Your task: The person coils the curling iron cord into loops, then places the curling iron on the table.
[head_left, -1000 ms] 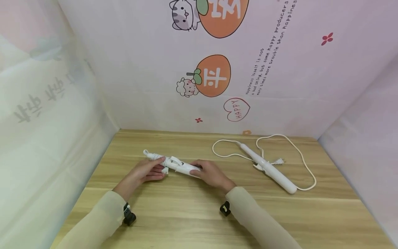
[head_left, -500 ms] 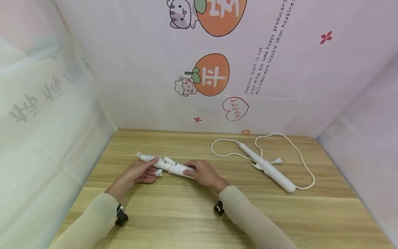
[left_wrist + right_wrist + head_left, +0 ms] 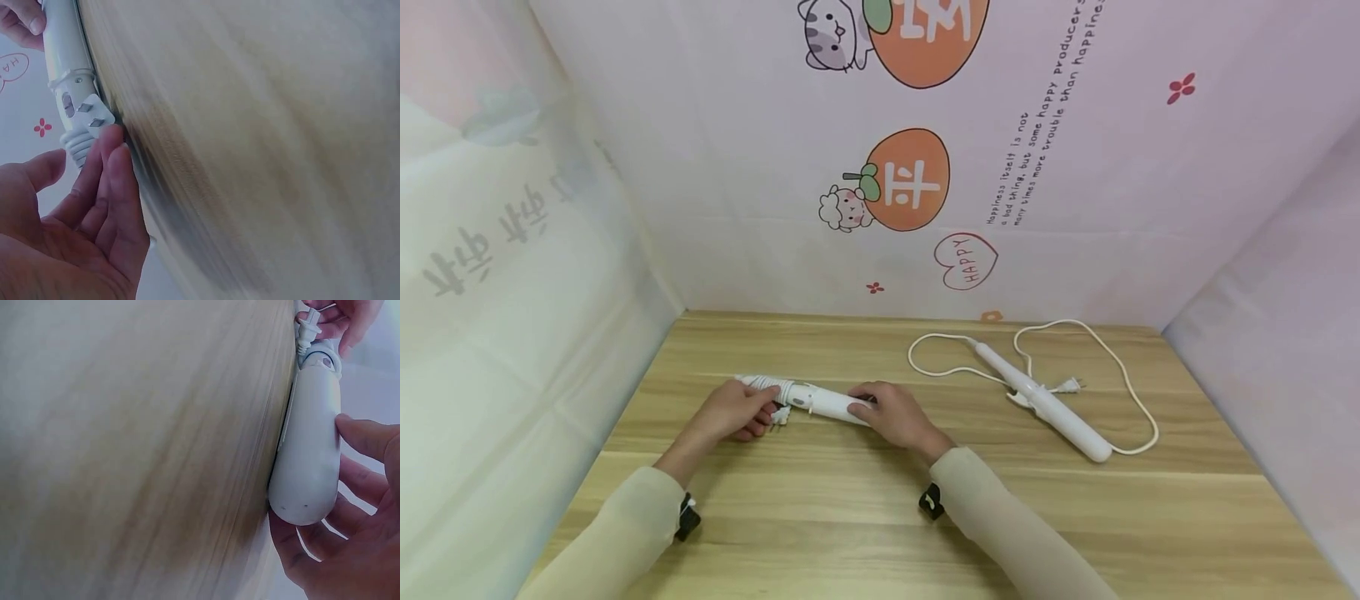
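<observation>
A white curling iron (image 3: 831, 404), its cord (image 3: 763, 383) wound round the thin end, lies left of the table's middle. My left hand (image 3: 730, 410) holds that wound end, thumb on top. By its fingertips is the white two-pin plug (image 3: 781, 414); in the left wrist view the fingers reach up to the plug (image 3: 94, 115), prongs facing the camera. My right hand (image 3: 891, 414) grips the thick end of the barrel. The right wrist view shows the barrel's rounded tip (image 3: 303, 509) between thumb and fingers. A grey oval (image 3: 798, 402) faces up on the iron.
A second white curling iron (image 3: 1067, 425) lies at the right of the wooden table (image 3: 820, 517). Its loose cord (image 3: 1138, 392) loops behind and to its right, with its plug (image 3: 1069, 386) beside it. Printed cloth (image 3: 737, 167) walls stand at the back and sides.
The curling iron has shifted slightly left in both hands. It has rolled: the raised clip lever on top is out of sight and a grey oval shows. The plug has turned, its prongs showing.
</observation>
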`<action>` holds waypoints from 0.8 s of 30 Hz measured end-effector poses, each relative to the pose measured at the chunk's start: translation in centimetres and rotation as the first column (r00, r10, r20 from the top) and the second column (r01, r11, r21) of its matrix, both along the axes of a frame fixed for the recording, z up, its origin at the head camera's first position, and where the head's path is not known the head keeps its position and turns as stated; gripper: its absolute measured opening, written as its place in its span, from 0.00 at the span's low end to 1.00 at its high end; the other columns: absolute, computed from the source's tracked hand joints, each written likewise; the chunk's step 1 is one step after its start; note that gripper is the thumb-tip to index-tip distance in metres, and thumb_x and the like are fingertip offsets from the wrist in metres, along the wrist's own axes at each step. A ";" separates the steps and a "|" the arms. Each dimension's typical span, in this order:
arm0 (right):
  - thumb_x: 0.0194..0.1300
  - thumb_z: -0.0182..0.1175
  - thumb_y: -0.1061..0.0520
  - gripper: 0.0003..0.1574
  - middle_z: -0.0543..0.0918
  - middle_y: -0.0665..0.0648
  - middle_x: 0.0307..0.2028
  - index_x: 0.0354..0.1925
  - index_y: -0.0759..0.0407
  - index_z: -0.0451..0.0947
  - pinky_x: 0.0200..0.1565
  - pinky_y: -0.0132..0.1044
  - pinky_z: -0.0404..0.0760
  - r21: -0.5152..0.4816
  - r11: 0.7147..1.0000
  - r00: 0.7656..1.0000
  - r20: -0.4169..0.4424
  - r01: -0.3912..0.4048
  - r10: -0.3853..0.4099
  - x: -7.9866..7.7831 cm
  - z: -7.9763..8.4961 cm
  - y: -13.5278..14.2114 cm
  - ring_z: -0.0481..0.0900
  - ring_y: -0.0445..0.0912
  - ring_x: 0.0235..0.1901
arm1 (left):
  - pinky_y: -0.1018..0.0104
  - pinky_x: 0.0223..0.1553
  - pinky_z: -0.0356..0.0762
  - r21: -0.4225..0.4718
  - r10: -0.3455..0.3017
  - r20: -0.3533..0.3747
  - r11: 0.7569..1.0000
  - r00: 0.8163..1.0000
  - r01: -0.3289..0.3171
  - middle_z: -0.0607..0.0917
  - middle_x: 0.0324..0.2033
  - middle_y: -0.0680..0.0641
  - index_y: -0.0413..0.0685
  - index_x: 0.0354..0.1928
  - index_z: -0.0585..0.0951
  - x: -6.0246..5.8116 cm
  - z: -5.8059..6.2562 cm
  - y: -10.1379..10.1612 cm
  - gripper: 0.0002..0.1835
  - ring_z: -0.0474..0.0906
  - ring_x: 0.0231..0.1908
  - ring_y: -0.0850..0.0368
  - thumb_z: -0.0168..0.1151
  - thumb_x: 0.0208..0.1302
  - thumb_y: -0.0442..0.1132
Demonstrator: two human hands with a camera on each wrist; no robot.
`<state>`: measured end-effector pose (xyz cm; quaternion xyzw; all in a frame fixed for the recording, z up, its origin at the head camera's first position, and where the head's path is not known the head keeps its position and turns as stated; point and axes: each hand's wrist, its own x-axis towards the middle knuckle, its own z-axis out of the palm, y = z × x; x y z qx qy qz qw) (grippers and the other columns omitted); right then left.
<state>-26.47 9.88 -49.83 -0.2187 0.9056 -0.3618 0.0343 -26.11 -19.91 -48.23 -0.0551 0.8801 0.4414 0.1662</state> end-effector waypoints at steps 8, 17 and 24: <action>0.81 0.65 0.53 0.20 0.91 0.60 0.55 0.61 0.63 0.87 0.60 0.52 0.85 -0.040 0.999 1.000 0.021 0.014 -0.013 -0.2 0.0 0.7 0.88 0.53 0.55 | 0.64 0.32 0.84 -0.147 -0.067 -0.099 0.988 0.993 0.052 0.91 0.32 0.48 0.44 0.38 0.90 0.2 0.9 -0.1 0.23 0.87 0.29 0.58 0.58 0.83 0.55; 0.81 0.65 0.51 0.19 0.91 0.57 0.53 0.61 0.61 0.87 0.57 0.48 0.86 -0.043 0.997 0.998 0.036 0.061 -0.060 -0.1 -0.2 2.2 0.87 0.47 0.51 | 0.64 0.32 0.76 -0.213 -0.094 -0.180 0.976 0.979 0.055 0.89 0.28 0.45 0.44 0.36 0.89 -0.3 2.6 0.0 0.24 0.84 0.29 0.51 0.56 0.84 0.53; 0.81 0.65 0.49 0.20 0.91 0.56 0.54 0.60 0.60 0.88 0.59 0.50 0.86 -0.055 0.990 0.991 0.052 0.126 -0.124 0.3 -0.4 4.4 0.89 0.48 0.53 | 0.63 0.32 0.73 -0.280 -0.123 -0.232 0.958 0.965 0.055 0.91 0.36 0.47 0.48 0.44 0.89 -0.8 3.3 1.5 0.18 0.86 0.33 0.54 0.57 0.80 0.52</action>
